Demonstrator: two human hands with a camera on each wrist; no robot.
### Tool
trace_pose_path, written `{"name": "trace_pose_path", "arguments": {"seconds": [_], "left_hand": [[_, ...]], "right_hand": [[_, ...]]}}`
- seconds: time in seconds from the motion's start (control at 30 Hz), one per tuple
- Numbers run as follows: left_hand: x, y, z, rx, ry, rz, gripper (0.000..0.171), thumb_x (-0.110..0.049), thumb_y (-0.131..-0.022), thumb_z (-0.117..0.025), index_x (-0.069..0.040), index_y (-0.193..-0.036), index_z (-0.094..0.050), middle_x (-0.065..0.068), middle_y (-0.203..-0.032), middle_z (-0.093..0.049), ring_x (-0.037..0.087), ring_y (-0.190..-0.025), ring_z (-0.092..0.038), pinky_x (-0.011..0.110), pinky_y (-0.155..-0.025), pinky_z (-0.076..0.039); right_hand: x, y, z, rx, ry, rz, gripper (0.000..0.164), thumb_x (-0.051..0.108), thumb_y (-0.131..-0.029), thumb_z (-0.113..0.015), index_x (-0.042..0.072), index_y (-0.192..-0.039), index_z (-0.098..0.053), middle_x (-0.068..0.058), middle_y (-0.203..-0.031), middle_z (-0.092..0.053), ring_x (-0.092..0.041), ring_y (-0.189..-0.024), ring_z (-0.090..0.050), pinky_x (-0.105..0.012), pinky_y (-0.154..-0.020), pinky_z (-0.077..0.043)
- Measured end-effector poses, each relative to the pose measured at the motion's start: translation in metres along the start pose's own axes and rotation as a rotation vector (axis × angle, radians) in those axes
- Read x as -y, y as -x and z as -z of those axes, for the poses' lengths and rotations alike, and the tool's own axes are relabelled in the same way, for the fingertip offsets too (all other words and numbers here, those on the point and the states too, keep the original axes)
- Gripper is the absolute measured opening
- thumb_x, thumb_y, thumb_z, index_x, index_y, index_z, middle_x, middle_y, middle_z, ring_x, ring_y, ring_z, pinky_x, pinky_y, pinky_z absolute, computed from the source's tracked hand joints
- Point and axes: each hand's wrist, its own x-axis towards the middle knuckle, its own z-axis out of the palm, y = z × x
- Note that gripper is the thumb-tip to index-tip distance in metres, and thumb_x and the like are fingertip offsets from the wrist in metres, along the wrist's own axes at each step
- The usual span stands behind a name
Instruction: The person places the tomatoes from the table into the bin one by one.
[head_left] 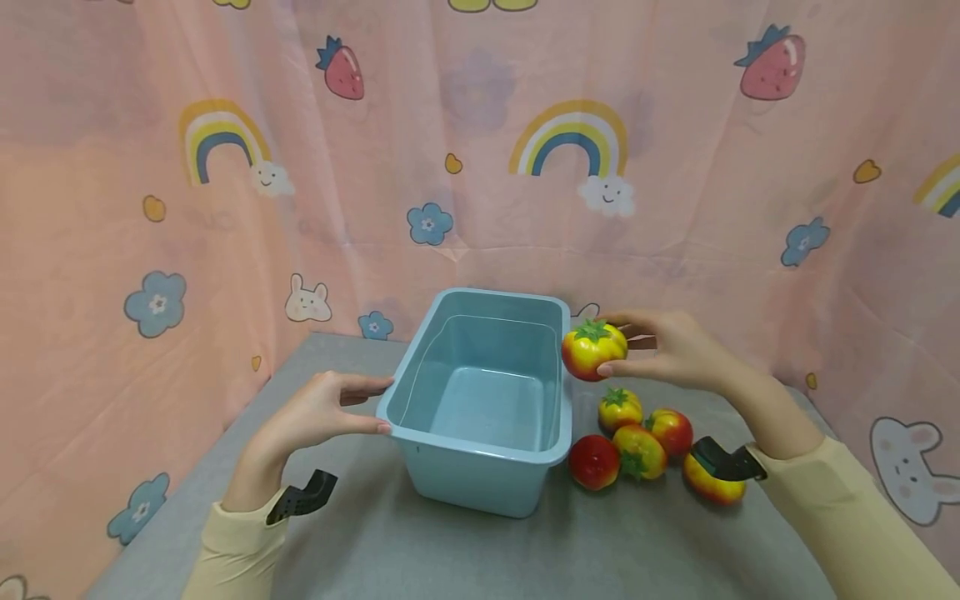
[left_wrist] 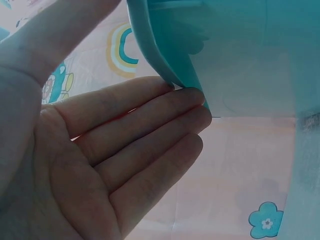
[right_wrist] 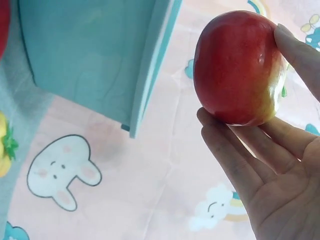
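— Left hand point(head_left: 322, 408) has its fingers straight, tips against the rim of the tub point(head_left: 480, 479) by its near left corner. Right hand point(head_left: 667, 350) is clamped on a tomato point(head_left: 592, 352), thumb opposite fingers.

— Is that tomato over the tub?

— From the head it overlaps the right rim; the right wrist view shows a gap, so it's up beside the edge, outside.

— Do those two views show the same side of it?

— No. The head gets the leafy green top and yellow; the right wrist gets the glossy red underside.

— And the left wrist?

— Palm and four fingers, which the head mostly hides.

— Counts?

— One tub, two hands, six tomatoes: one held, five others point(head_left: 640, 450) on the tabletop point(head_left: 360, 542) near the tub's near right corner. One sits partly behind a black band point(head_left: 726, 460), one of two. The right wrist catches only parts of two of those five.
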Motion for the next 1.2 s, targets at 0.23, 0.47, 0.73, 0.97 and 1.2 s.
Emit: {"name": "trace_pose_path", "arguments": {"seconds": [0.23, 0.47, 0.73, 0.97, 1.2], "left_hand": [[0.001, 0.0, 0.0, -0.001, -0.001, -0.004, 0.07, -0.047, -0.07, -0.08, -0.016, -0.13, -0.06, -0.001, -0.129, -0.061, 0.023, -0.119, -0.058, 0.039, -0.102, -0.049], [0.002, -0.001, 0.0, -0.002, -0.004, -0.008, 0.07, -0.047, -0.071, -0.08, -0.016, -0.13, -0.06, -0.001, -0.129, -0.061, 0.023, -0.119, -0.058, 0.039, -0.102, -0.049], [0.002, -0.001, 0.0, -0.01, -0.004, -0.009, 0.07, -0.047, -0.07, -0.08, -0.016, -0.129, -0.06, -0.003, -0.128, -0.062, 0.022, -0.118, -0.059, 0.038, -0.102, -0.049], [0.002, -0.001, -0.001, -0.011, 0.005, -0.009, 0.069, -0.046, -0.07, -0.081, -0.016, -0.129, -0.06, -0.003, -0.127, -0.062, 0.022, -0.118, -0.059, 0.037, -0.102, -0.049], [0.003, -0.001, -0.001, -0.018, 0.006, -0.023, 0.068, -0.044, -0.071, -0.081, -0.014, -0.129, -0.061, 0.001, -0.127, -0.062, 0.023, -0.118, -0.059, 0.039, -0.102, -0.049]], "right_hand": [[0.007, -0.013, 0.0, 0.046, -0.023, -0.033, 0.054, 0.034, -0.078, -0.078, 0.01, -0.123, -0.061, -0.005, -0.112, -0.068, -0.024, -0.098, -0.068, -0.034, -0.078, -0.06], [0.013, -0.027, 0.001, 0.085, -0.021, -0.037, 0.053, 0.038, -0.079, -0.076, 0.011, -0.123, -0.061, -0.005, -0.113, -0.068, -0.024, -0.099, -0.067, -0.034, -0.078, -0.061], [0.022, -0.044, -0.002, 0.116, -0.023, -0.021, 0.057, 0.037, -0.078, -0.077, 0.008, -0.124, -0.06, -0.007, -0.115, -0.067, -0.024, -0.1, -0.068, -0.036, -0.08, -0.06], [0.031, -0.055, -0.005, 0.136, -0.02, -0.014, 0.058, 0.037, -0.079, -0.076, 0.006, -0.125, -0.06, -0.009, -0.115, -0.067, -0.026, -0.1, -0.068, -0.033, -0.078, -0.06], [0.036, -0.067, -0.012, 0.154, -0.04, -0.033, 0.059, 0.039, -0.078, -0.077, 0.009, -0.125, -0.06, -0.008, -0.116, -0.067, -0.025, -0.099, -0.068, -0.034, -0.079, -0.06]]}}
